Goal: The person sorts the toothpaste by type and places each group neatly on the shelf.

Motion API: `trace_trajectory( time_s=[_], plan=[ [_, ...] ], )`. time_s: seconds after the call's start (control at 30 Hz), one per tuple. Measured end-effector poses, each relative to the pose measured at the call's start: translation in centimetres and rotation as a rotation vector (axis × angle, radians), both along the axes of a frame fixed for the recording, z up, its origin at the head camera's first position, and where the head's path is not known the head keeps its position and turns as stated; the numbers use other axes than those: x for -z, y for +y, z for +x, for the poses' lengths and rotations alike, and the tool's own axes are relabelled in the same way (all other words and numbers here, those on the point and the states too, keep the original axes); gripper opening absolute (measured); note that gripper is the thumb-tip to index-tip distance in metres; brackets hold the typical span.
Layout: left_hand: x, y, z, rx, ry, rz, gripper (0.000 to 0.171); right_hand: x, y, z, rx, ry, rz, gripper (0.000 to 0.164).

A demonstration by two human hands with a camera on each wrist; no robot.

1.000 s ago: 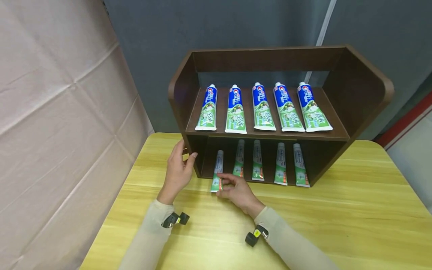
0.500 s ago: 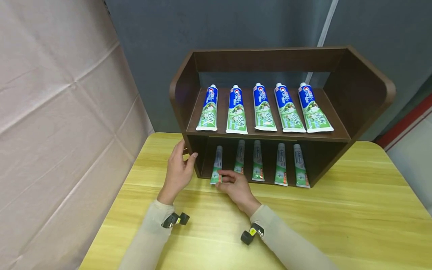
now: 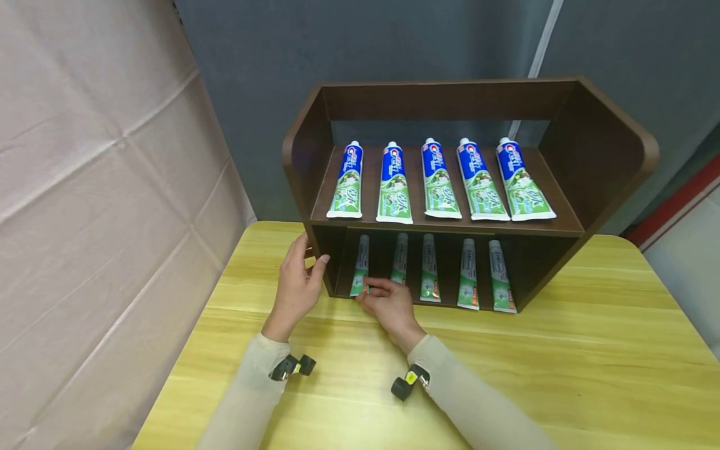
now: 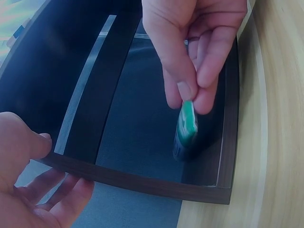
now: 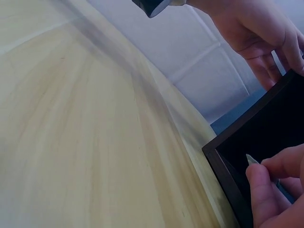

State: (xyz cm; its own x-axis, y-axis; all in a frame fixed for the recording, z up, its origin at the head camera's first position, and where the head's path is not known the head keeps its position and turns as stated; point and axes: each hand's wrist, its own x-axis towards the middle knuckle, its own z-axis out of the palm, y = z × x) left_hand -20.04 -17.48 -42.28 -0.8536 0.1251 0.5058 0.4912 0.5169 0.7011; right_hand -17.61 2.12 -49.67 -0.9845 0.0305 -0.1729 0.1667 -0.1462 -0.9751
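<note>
A dark brown two-tier shelf (image 3: 599,134) stands on the table. My left hand (image 3: 298,284) grips its left side panel, thumb at the front edge and fingers round the outside, as the left wrist view also shows. My right hand (image 3: 394,309) pinches the flat end of a grey and green toothpaste tube (image 3: 362,253) between thumb and fingers. This tube lies at the far left of the lower tier, cap toward the back. In the left wrist view the tube's green end (image 4: 188,118) shows below the pinching fingertips. Beside it, a second toothpaste tube (image 3: 400,256) is partly hidden by the right hand.
More grey and green tubes (image 3: 468,272) lie in a row on the lower tier. Several blue and green Crest tubes (image 3: 437,178) line the upper tier. The shelf stands on a wooden table (image 3: 534,369); a pale cloth wall (image 3: 112,219) borders its left side.
My right hand has pushed the leftmost tube farther back into the lower tier; its end no longer sticks out past the shelf's front. The left hand has stayed on the side panel.
</note>
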Motion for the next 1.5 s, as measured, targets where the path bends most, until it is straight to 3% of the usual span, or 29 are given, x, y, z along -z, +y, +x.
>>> trace_trajectory(
  time_s=[0.4,0.7,1.07,1.5],
  plan=[
    [-0.1,0.0,0.2,-0.003,-0.008,-0.005,0.053,0.0,-1.0,-0.7,0.099,-0.014,-0.011,0.037],
    [-0.1,0.0,0.1,0.002,0.007,-0.01,0.053,0.4,-1.2,-0.7,0.096,-0.005,-0.006,0.039],
    [-0.2,0.0,0.2,-0.003,0.009,-0.016,0.053,0.1,-0.8,0.0,0.067,0.045,0.106,0.04],
    [-0.3,0.1,0.2,-0.009,0.005,-0.022,0.051,-0.2,-0.5,0.4,0.027,0.024,0.037,0.041]
  ],
)
